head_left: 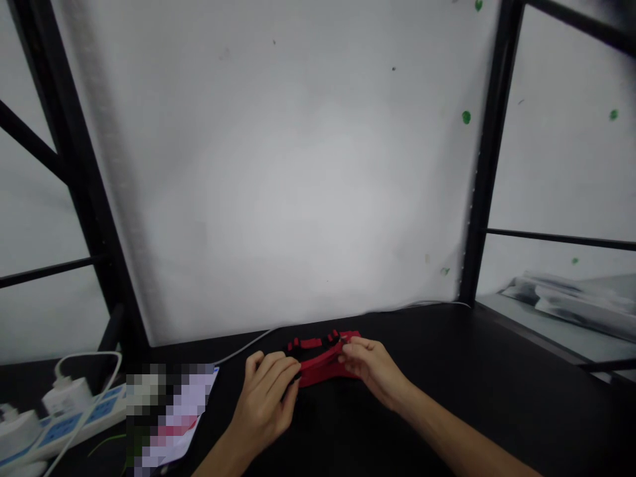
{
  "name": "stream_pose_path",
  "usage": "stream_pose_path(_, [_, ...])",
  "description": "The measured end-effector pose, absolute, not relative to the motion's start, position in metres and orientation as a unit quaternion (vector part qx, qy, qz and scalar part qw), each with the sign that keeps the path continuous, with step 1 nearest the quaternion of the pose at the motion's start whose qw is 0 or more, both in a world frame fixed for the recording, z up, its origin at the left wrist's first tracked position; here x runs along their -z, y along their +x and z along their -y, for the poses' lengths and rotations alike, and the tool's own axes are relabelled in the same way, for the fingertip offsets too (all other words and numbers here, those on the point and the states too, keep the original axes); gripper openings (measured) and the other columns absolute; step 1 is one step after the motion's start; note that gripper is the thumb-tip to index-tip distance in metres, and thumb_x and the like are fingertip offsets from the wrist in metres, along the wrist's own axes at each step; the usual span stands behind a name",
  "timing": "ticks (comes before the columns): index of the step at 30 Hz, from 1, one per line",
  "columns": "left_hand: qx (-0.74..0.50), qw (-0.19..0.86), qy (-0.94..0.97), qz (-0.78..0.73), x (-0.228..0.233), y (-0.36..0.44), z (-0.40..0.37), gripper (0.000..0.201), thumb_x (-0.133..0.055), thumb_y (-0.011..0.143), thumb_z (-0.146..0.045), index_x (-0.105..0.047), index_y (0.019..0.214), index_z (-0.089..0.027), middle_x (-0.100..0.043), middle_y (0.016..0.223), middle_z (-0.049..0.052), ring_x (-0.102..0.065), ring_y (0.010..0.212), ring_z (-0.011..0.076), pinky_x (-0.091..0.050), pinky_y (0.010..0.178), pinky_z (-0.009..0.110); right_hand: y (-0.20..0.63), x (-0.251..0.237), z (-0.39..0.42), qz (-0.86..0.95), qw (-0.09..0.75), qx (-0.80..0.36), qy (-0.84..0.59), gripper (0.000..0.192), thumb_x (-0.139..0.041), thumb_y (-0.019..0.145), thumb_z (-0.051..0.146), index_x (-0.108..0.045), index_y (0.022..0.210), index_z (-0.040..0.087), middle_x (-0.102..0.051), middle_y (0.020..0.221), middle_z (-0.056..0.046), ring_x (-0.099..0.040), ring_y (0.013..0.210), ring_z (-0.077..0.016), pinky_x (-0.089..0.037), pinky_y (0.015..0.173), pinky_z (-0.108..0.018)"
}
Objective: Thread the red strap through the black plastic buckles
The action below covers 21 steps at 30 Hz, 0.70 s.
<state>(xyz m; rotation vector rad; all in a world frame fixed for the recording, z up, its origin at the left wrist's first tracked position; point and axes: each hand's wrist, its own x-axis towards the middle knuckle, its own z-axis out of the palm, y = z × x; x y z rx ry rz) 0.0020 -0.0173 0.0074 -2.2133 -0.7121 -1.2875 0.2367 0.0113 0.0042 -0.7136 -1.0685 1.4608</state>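
Observation:
A flat red fabric pouch (320,372) lies on the black tabletop, with a red strap (312,343) and black buckles along its far side. It looks like a waist bag. My left hand (268,391) grips its left end between thumb and fingers. At the right end my right hand (370,368) has thumb and fingertips pinched together on the pouch's upper edge. Whether a zip pull is in that pinch cannot be made out. The fingers hide both ends of the pouch.
On the left stands a white power strip (74,424) with plugged-in chargers (67,397) and a white cable. Beside it lies a partly blurred-out sheet (191,411). A thin cable (248,344) runs along the wall. Plastic-wrapped packages (586,305) lie at the right, beyond a black frame post (489,159).

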Motion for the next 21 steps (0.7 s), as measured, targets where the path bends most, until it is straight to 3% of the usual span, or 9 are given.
stream_pose_path(3, [0.494, 0.242, -0.791, 0.27, -0.009, -0.002, 0.015, 0.021, -0.058, 0.086, -0.004, -0.063, 0.101, -0.017, -0.073, 0.088, 0.006, -0.065, 0.085, 0.0228, -0.039, 0.086, 0.042, 0.249, -0.01, -0.019, 0.409, 0.618, -0.58, -0.339, 0.041, -0.084, 0.061, 0.041, -0.073, 0.092, 0.016, -0.074, 0.092, -0.009, -0.066, 0.083, -0.0197, -0.045, 0.068, -0.028])
stream_pose_path(5, [0.506, 0.235, -0.778, 0.287, -0.009, -0.005, 0.011, 0.019, -0.059, 0.086, -0.006, -0.065, 0.099, -0.018, -0.073, 0.087, 0.005, -0.065, 0.085, 0.0221, -0.04, 0.085, 0.041, 0.263, -0.013, -0.023, 0.486, 0.6, -0.507, -0.382, 0.042, -0.083, 0.063, 0.043, -0.074, 0.095, 0.018, -0.074, 0.091, -0.007, -0.064, 0.082, -0.0203, -0.044, 0.069, -0.03])
stream_pose_path(8, [0.536, 0.191, -0.763, 0.307, -0.006, -0.008, 0.005, 0.015, -0.06, 0.087, -0.01, -0.066, 0.096, -0.02, -0.072, 0.086, 0.004, -0.064, 0.084, 0.0212, -0.043, 0.082, 0.038, 0.283, -0.013, -0.025, 0.685, 0.454, -0.374, -0.431, 0.037, -0.084, 0.06, 0.042, -0.077, 0.09, 0.02, -0.07, 0.085, -0.004, -0.061, 0.076, -0.0197, -0.045, 0.07, -0.031])
stream_pose_path(11, [0.556, 0.113, -0.748, 0.346, -0.002, -0.008, 0.0, 0.012, -0.062, 0.089, -0.019, -0.069, 0.097, -0.023, -0.07, 0.091, 0.003, -0.064, 0.088, 0.0209, -0.046, 0.082, 0.036, 0.292, -0.012, -0.019, 0.806, 0.279, -0.277, -0.443, 0.042, -0.089, 0.05, 0.043, -0.079, 0.085, 0.024, -0.068, 0.094, -0.004, -0.061, 0.083, -0.0225, -0.046, 0.074, -0.032])
stream_pose_path(13, [0.561, 0.049, -0.739, 0.37, 0.001, -0.005, 0.0, 0.013, -0.062, 0.089, -0.025, -0.072, 0.098, -0.025, -0.069, 0.093, 0.003, -0.065, 0.087, 0.0201, -0.05, 0.079, 0.034, 0.292, -0.012, -0.015, 0.832, 0.22, -0.249, -0.445, 0.049, -0.092, 0.043, 0.046, -0.08, 0.086, 0.025, -0.066, 0.101, -0.005, -0.06, 0.091, -0.0261, -0.046, 0.079, -0.034])
stream_pose_path(16, [0.559, -0.054, -0.742, 0.367, 0.003, 0.002, 0.005, 0.016, -0.061, 0.089, -0.026, -0.074, 0.099, -0.025, -0.069, 0.09, 0.002, -0.067, 0.084, 0.0184, -0.054, 0.076, 0.03, 0.282, -0.016, -0.01, 0.835, 0.241, -0.275, -0.411, 0.05, -0.089, 0.052, 0.049, -0.078, 0.095, 0.026, -0.065, 0.106, -0.006, -0.058, 0.097, -0.0265, -0.044, 0.088, -0.037])
stream_pose_path(19, [0.544, -0.143, -0.754, 0.339, 0.006, 0.012, 0.012, 0.018, -0.062, 0.088, -0.022, -0.074, 0.101, -0.024, -0.071, 0.09, 0.003, -0.068, 0.085, 0.0175, -0.056, 0.077, 0.027, 0.261, -0.012, -0.006, 0.786, 0.333, -0.408, -0.324, 0.042, -0.075, 0.076, 0.047, -0.071, 0.111, 0.025, -0.067, 0.104, -0.005, -0.061, 0.093, -0.0209, -0.045, 0.088, -0.035])
stream_pose_path(21, [0.529, -0.179, -0.762, 0.328, 0.009, 0.018, 0.016, 0.022, -0.064, 0.085, -0.018, -0.073, 0.103, -0.024, -0.073, 0.091, 0.002, -0.069, 0.085, 0.0171, -0.056, 0.078, 0.026, 0.241, -0.003, -0.002, 0.716, 0.39, -0.503, -0.286, 0.039, -0.071, 0.081, 0.046, -0.069, 0.112, 0.023, -0.069, 0.097, -0.003, -0.061, 0.088, -0.0183, -0.045, 0.084, -0.033])
